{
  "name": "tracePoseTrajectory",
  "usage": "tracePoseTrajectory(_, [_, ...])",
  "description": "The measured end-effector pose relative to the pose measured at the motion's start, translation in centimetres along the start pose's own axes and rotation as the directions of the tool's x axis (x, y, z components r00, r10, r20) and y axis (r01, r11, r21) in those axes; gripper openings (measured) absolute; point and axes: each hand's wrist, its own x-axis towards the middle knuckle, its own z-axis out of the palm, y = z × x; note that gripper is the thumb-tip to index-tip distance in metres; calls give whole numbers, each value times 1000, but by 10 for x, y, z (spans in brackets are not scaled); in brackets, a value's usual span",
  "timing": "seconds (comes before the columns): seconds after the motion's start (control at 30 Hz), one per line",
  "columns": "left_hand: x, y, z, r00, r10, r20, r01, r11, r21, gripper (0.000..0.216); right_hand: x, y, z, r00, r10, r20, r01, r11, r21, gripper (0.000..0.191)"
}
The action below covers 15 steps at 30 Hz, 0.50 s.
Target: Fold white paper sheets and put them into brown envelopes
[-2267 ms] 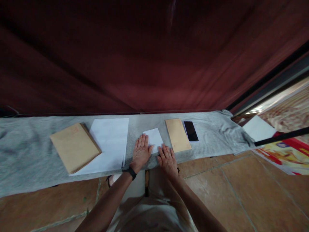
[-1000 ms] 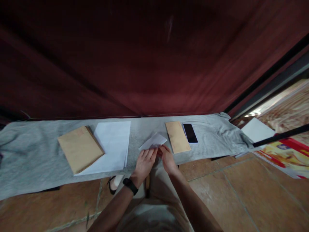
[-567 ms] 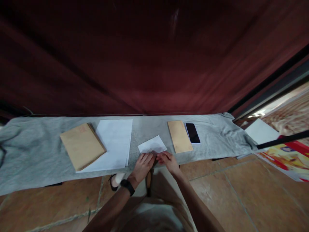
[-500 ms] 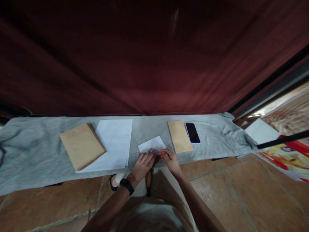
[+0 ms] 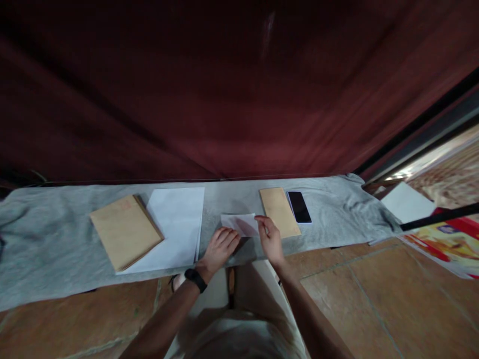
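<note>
A small folded white paper (image 5: 239,223) is lifted a little off the grey cloth (image 5: 45,239). My right hand (image 5: 270,240) pinches its right edge, fingers closed on it. My left hand (image 5: 220,246), with a black wristband, has its fingers curled at the paper's lower left corner and touches it. A narrow brown envelope (image 5: 280,211) lies just right of my right hand.
A stack of large brown envelopes (image 5: 125,231) and white sheets (image 5: 175,221) lie on the cloth to the left. A black phone (image 5: 299,207) rests beside the narrow envelope. A dark red curtain (image 5: 224,89) hangs behind. More white paper (image 5: 407,202) lies far right on the tiled floor (image 5: 374,299).
My flat hands drew back to the paper's near edge, took hold of it and lifted it. My right hand has moved up along its right side, and the paper now looks narrower.
</note>
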Motion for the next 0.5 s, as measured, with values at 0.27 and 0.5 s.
tracePoseTrajectory(0.27, [-37, 19, 11, 978, -163, 132, 172, 983, -61, 33, -26, 29, 38, 964, -98, 245, 147, 971, -191, 35])
tracePoseTrajectory(0.5, [-40, 19, 11, 949, -268, 165, 290, 949, -124, 28, -30, 36, 59, 891, -141, 432, 357, 805, -474, 49])
